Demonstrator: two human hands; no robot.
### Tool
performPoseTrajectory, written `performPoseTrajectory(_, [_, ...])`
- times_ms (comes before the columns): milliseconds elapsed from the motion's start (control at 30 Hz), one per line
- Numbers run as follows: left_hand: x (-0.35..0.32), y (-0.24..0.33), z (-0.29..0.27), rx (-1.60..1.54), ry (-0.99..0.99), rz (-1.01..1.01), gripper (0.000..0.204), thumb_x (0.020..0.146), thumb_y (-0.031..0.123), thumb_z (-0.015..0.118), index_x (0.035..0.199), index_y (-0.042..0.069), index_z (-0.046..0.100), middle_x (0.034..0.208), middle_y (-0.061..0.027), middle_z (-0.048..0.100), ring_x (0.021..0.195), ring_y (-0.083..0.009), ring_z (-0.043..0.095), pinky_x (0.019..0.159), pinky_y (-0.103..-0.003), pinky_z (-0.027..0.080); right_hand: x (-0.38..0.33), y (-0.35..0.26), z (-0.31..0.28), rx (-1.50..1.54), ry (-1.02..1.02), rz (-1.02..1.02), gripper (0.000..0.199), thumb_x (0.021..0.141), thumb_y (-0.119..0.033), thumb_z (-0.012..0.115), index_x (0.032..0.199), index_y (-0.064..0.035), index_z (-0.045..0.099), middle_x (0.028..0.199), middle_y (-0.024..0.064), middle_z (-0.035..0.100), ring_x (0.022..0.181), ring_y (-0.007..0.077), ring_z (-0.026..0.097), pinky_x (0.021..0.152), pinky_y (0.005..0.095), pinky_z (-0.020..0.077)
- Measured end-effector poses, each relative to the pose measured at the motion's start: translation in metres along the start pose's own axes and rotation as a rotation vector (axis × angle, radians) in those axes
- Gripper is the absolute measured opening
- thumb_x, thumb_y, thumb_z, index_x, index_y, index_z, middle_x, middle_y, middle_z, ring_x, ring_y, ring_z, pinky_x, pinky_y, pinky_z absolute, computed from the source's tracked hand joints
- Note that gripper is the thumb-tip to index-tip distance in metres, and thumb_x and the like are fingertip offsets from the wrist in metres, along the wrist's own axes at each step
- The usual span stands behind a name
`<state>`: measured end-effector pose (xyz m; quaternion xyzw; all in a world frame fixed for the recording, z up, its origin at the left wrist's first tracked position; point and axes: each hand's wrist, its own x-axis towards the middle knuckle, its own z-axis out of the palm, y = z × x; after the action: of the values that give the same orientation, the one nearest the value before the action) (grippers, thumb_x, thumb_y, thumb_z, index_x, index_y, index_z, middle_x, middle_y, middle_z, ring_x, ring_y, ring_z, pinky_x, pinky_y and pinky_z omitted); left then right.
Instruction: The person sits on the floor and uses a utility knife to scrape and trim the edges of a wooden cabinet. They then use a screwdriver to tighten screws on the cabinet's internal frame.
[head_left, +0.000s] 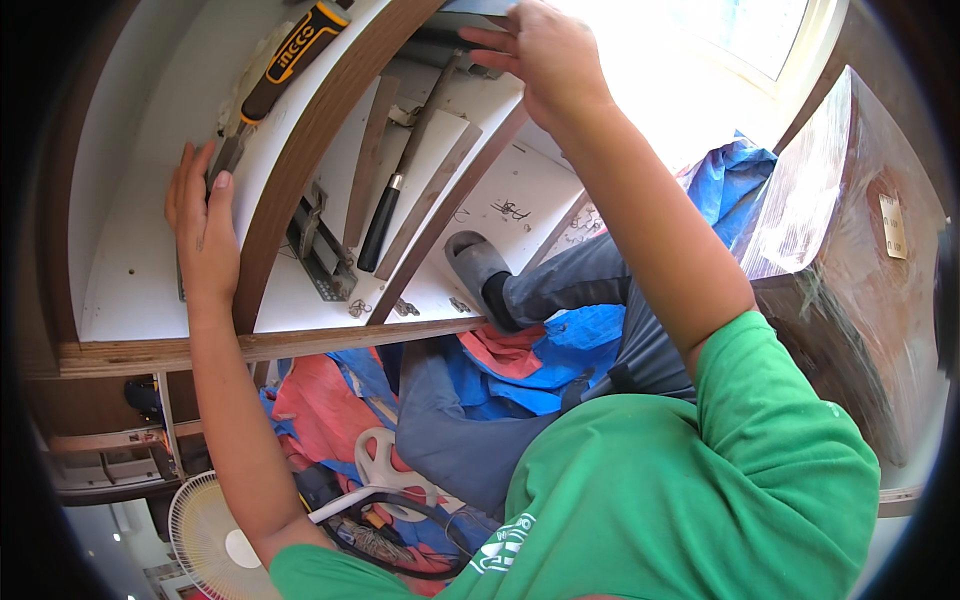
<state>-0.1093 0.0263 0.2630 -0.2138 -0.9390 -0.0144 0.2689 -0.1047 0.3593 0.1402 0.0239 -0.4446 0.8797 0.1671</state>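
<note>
The biggest thing before me is the white laminated cabinet carcass with brown wood edging [150, 250], filling the picture from nine o'clock round to one o'clock. Its curved brown wooden divider [300, 160] arcs from twelve o'clock down toward eight. At three o'clock stands a brown cabinet wrapped in clear plastic film [850, 250]. Below centre, around six o'clock, lies a heap of blue and red tarpaulin sheets [480, 390], and at seven o'clock a white round fan [205, 540] sits on the floor.

My left hand [205, 235], at nine o'clock, lies flat with fingers together on the white panel, touching the metal blade of a chisel with a black and orange handle [290, 60] that runs up toward eleven o'clock. My right hand [540, 50], at twelve o'clock, reaches up with fingers spread onto a panel edge; I cannot tell whether it grips anything.

Near the centre, a black-handled tool with a metal shaft [385, 220] rests on a narrow white board [420, 165]. Just left of it sits a grey metal bracket [320, 250]. A grey slipper [475, 260] rests on the panel right of centre.
</note>
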Motion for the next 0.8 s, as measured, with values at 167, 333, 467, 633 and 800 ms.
performPoseTrajectory(167, [-0.001, -0.001, 0.000, -0.002, 0.005, -0.004, 0.046, 0.103, 0.031, 0.047, 0.144, 0.010, 0.050, 0.157, -0.0171, 0.036, 0.147, -0.0346, 0.026, 0.120, -0.044, 0.020, 0.005, -0.010, 0.013, 0.209, 0.112, 0.015, 0.039, 0.103, -0.019, 0.038, 0.127, 0.0105, 0.048, 0.127, 0.0269, 0.054, 0.119, 0.0368, 0.059, 0.099, 0.0445, 0.0518])
performPoseTrajectory(333, [-0.001, -0.001, -0.001, 0.010, -0.013, -0.010, 0.046, 0.103, 0.032, 0.047, 0.144, 0.010, 0.051, 0.157, -0.0171, 0.037, 0.146, -0.0348, 0.026, 0.120, -0.044, 0.020, 0.015, -0.014, 0.018, 0.564, 0.082, 0.149, 0.047, 0.103, -0.021, 0.042, 0.140, 0.0083, 0.034, 0.139, 0.0268, 0.043, 0.127, 0.0406, 0.049, 0.109, 0.0512, 0.0411])
performPoseTrajectory(467, [-0.002, 0.000, -0.002, 0.009, -0.009, -0.012, 0.047, 0.103, 0.033, 0.047, 0.143, 0.010, 0.051, 0.156, -0.0174, 0.037, 0.146, -0.0349, 0.026, 0.120, -0.044, 0.020, 0.028, -0.011, 0.016, 0.518, 0.035, 0.167, 0.047, 0.104, -0.020, 0.040, 0.142, 0.0084, 0.032, 0.148, 0.0281, 0.033, 0.135, 0.0415, 0.040, 0.116, 0.0520, 0.0317])
performPoseTrajectory(633, [-0.003, 0.000, -0.001, 0.003, -0.006, -0.021, 0.046, 0.103, 0.033, 0.046, 0.143, 0.010, 0.052, 0.156, -0.0177, 0.037, 0.146, -0.0348, 0.026, 0.119, -0.044, 0.020, 0.035, -0.013, 0.018, 0.555, -0.013, 0.192, 0.051, 0.106, -0.020, 0.038, 0.147, 0.0085, 0.025, 0.154, 0.0293, 0.024, 0.141, 0.0415, 0.032, 0.121, 0.0515, 0.0260])
performPoseTrajectory(800, [-0.002, -0.002, -0.001, 0.016, -0.006, -0.006, 0.046, 0.103, 0.033, 0.047, 0.142, 0.010, 0.052, 0.156, -0.0179, 0.037, 0.146, -0.0350, 0.025, 0.120, -0.044, 0.020, 0.016, -0.024, 0.033, 0.628, 0.107, 0.085, 0.048, 0.105, -0.014, 0.042, 0.144, 0.0084, 0.027, 0.151, 0.0279, 0.029, 0.142, 0.0355, 0.032, 0.121, 0.0473, 0.0264])
